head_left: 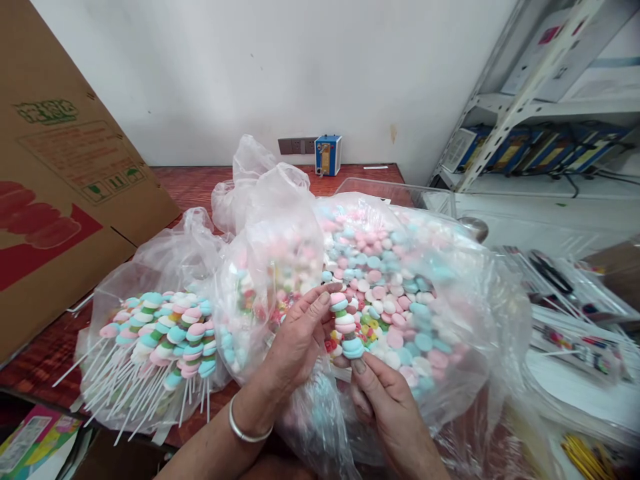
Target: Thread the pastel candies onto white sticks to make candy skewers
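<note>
Between my two hands stands a candy skewer (345, 325) of pink, white and blue marshmallow discs with green and darker pieces between them. My left hand (306, 328), with a silver bangle on its wrist, pinches near its upper end; its other fingers curl behind. At the lower end, my right hand (379, 390) grips just under the blue disc, thumb in front; the stick itself is hidden. Behind and below lies a clear plastic bag (480, 313), spread open, full of loose pastel marshmallows (395, 313). Small red and yellow ring candies (369, 331) show right beside the skewer.
Finished-looking skewers (165, 333) with white sticks are heaped on plastic at the left. A cardboard box (75, 153) rises behind them. On the red-brown table (200, 180), a blue device (328, 155) stands by the wall. A metal shelf (525, 107) and packaged items (575, 347) are right.
</note>
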Demonstrator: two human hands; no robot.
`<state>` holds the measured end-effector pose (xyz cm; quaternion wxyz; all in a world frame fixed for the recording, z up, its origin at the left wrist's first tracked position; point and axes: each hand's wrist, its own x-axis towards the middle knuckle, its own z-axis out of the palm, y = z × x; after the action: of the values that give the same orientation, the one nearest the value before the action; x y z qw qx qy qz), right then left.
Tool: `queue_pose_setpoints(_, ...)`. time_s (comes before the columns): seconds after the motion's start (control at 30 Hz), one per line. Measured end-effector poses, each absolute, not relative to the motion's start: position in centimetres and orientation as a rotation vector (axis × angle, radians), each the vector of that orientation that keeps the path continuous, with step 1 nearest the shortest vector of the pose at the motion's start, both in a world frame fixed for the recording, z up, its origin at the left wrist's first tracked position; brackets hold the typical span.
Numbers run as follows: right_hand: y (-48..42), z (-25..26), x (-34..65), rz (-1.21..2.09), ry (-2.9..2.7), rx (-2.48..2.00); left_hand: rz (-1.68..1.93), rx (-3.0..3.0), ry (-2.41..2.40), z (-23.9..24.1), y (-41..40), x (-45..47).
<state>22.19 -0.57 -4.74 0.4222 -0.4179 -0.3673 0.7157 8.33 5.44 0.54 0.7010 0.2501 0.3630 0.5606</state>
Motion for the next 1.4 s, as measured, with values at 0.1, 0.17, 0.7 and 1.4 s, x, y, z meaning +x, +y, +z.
queue_pose_setpoints(0.1, -0.6, -4.5, 22.2, 1.774, -0.972, -1.069, 1.262, 0.631, 0.855, 0.0, 5.4, 8.2)
queue_pose_setpoints(0.17, -0.6, -4.3, 22.3, 1.771, -1.009, -1.091, 1.301, 0.683, 0.903, -0.4, 5.5, 8.1)
queue_pose_setpoints(0.7, -0.7, -2.0, 25.3, 1.476, -1.500, -1.355, 1.350, 0.778, 1.107, -0.8, 6.2, 6.8)
queue_pose_setpoints(1.4, -0.9, -3.2, 29.0, 1.022, -1.794, -1.679, 1.334, 0.674, 1.118, -0.1, 7.7, 5.1)
